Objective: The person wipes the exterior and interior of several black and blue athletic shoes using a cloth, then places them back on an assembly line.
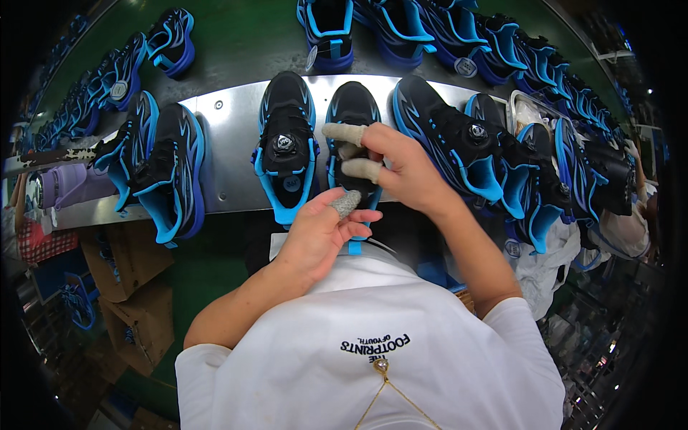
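Note:
A black sneaker with blue lining stands toe-away on the metal bench edge in front of me. My right hand, with beige finger covers, is closed over its upper, the index finger stretched across to the left. What lies under those fingers is hidden. At the shoe's heel opening, my left hand curls its fingers, its thumb in a grey knitted cover. A blue heel tab shows just below. Close on the left stands a matching sneaker with a round dial on its tongue.
More sneakers stand on the bench at left and right. Beyond the metal strip, a green surface carries rows of similar shoes. Cardboard boxes are low at left; a clear plastic bag hangs at right.

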A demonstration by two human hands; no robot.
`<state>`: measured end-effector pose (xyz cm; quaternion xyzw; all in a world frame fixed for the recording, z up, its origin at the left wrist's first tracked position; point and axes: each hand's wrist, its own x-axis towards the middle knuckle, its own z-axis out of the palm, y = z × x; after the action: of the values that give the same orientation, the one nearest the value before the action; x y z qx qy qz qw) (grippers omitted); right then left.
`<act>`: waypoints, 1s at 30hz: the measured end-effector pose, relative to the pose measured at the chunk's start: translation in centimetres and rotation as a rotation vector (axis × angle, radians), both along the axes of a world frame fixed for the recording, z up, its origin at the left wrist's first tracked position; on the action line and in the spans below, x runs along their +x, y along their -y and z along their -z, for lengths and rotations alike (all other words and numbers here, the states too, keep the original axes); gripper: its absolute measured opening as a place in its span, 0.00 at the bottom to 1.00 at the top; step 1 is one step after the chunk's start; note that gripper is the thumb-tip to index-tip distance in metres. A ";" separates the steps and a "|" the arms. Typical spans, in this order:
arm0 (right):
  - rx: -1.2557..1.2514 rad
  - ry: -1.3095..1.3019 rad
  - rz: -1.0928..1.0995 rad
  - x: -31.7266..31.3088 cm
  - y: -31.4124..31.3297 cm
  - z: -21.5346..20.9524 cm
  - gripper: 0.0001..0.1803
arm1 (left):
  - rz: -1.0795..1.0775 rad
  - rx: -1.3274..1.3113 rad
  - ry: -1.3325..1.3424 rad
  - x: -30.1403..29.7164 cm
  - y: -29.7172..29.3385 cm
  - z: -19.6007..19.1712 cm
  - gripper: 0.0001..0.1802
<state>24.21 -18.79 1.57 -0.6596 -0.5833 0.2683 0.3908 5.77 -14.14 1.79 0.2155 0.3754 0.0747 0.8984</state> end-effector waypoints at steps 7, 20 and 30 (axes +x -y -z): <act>-0.049 -0.163 -0.122 0.4 0.8 0.2 0.24 | -0.047 -0.024 0.057 -0.4 0.4 1.6 0.13; 0.037 0.058 -0.023 -1.0 0.9 0.6 0.23 | -0.043 -0.025 -0.001 0.1 0.4 0.5 0.15; -0.032 0.110 -0.051 -0.7 0.9 0.0 0.30 | -0.062 -0.072 0.013 -0.2 0.5 0.7 0.16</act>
<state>23.49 -19.65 1.56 -0.6645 -0.6160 0.2510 0.3407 5.55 -14.63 1.13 0.1705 0.3783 0.0905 0.9053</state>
